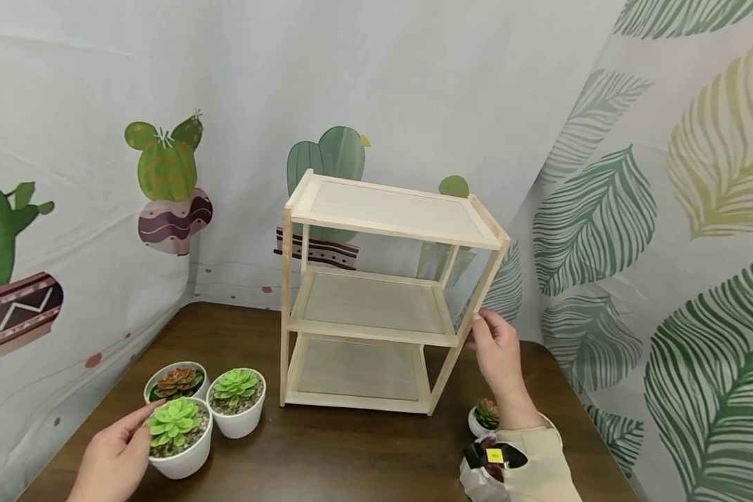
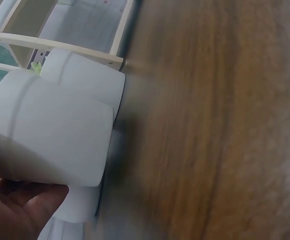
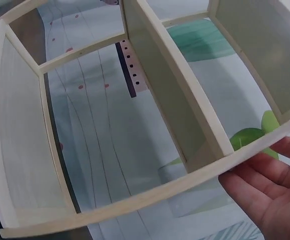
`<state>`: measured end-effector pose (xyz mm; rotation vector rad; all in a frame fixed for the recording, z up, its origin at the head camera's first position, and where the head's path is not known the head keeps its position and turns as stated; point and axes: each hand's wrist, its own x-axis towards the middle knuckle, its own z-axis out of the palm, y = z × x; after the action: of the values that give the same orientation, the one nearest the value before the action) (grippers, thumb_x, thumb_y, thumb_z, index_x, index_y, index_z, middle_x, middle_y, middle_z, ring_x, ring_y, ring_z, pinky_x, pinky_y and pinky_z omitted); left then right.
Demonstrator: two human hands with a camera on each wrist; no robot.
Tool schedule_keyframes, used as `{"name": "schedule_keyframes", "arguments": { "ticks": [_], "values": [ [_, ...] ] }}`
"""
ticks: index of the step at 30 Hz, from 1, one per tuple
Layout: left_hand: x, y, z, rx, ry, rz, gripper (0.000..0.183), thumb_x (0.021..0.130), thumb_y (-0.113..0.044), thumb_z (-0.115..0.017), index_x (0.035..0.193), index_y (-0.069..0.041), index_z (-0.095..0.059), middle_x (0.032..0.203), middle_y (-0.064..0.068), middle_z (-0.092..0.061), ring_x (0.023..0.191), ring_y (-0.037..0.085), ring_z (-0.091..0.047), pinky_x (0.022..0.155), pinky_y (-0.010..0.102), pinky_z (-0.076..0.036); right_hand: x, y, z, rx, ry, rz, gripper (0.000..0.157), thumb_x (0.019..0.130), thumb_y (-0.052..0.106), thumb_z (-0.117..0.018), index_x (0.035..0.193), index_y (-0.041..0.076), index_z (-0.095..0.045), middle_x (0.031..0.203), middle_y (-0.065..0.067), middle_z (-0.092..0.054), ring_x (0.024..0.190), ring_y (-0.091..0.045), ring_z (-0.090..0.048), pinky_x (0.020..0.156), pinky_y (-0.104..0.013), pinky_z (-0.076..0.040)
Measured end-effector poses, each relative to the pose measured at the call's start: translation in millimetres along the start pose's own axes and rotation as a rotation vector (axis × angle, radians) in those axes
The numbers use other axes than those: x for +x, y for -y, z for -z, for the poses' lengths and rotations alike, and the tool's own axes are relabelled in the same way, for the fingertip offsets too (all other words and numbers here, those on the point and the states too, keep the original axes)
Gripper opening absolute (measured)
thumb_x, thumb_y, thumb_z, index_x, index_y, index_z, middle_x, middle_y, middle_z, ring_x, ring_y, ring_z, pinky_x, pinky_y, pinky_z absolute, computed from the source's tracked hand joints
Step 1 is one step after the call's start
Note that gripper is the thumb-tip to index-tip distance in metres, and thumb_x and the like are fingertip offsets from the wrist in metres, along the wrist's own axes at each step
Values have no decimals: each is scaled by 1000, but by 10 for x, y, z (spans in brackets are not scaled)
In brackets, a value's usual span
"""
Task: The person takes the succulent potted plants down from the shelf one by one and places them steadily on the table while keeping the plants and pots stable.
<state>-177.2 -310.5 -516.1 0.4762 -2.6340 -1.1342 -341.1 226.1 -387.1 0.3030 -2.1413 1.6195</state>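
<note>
A pale wooden three-tier shelf point(image 1: 373, 335) stands upright on the table with bare tiers. My right hand point(image 1: 498, 355) grips its right front post, thumb in front and fingers behind; the right wrist view shows the fingers point(image 3: 255, 185) along that post near the middle tier. At the lower left my left hand point(image 1: 116, 450) pinches the side of a white pot point(image 1: 188, 460) holding a light-green succulent. From below, the left wrist view shows the fingers at this pot's wall point(image 2: 54, 135). Close by are another green succulent point(image 1: 235, 387) and a reddish succulent point(image 1: 178, 382), both in white pots.
Beside my right forearm sits a small reddish-green succulent point(image 1: 486, 413) in a white pot. Another white pot point(image 1: 477, 481) is partly hidden under the sleeve and wrist strap point(image 1: 494, 456). Cloth printed with cacti and leaves hangs behind the dark brown table point(image 1: 351, 453).
</note>
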Motion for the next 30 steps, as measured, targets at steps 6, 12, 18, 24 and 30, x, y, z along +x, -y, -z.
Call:
{"name": "schedule_keyframes", "arguments": {
  "ticks": [6, 12, 18, 24, 30],
  "values": [
    [3, 40, -49, 20, -45, -38, 46, 105, -17, -36, 143, -6, -61, 106, 20, -70, 63, 5, -46, 58, 23, -33, 26, 69, -4, 59, -70, -2, 30, 105, 19, -57, 122, 0, -71, 114, -28, -71, 88, -3, -71, 72, -22, -61],
    [4, 92, -82, 43, -61, -69, 43, 104, -15, -41, 138, -6, -65, 131, 24, -67, 76, -1, -48, 63, 16, -34, 24, 82, 4, 41, -89, -9, 32, 105, 23, -57, 122, 0, -71, 113, -28, -72, 89, 0, -70, 73, -19, -60],
    [10, 104, -108, 38, -59, -75, 43, 104, -15, -41, 139, -6, -64, 126, 23, -68, 75, 0, -48, 63, 17, -34, 29, 70, -3, 34, -107, 5, 30, 105, 21, -57, 120, -1, -71, 105, -20, -73, 86, -1, -71, 71, -20, -60],
    [10, 113, -114, 42, -55, -85, 44, 105, -16, -39, 141, -5, -62, 129, 25, -67, 75, -1, -48, 63, 16, -34, 33, 76, -38, 53, -127, -3, 27, 105, 18, -57, 115, -3, -71, 94, -6, -72, 83, -3, -69, 69, -19, -59],
    [-12, 112, -124, 33, -64, -81, 45, 107, -18, -36, 142, -4, -61, 121, 25, -68, 68, 2, -47, 60, 19, -33, 23, 79, -84, 32, -147, 17, 25, 104, 16, -57, 113, -3, -71, 94, -19, -69, 80, -3, -65, 68, -17, -57]
  ]
}}
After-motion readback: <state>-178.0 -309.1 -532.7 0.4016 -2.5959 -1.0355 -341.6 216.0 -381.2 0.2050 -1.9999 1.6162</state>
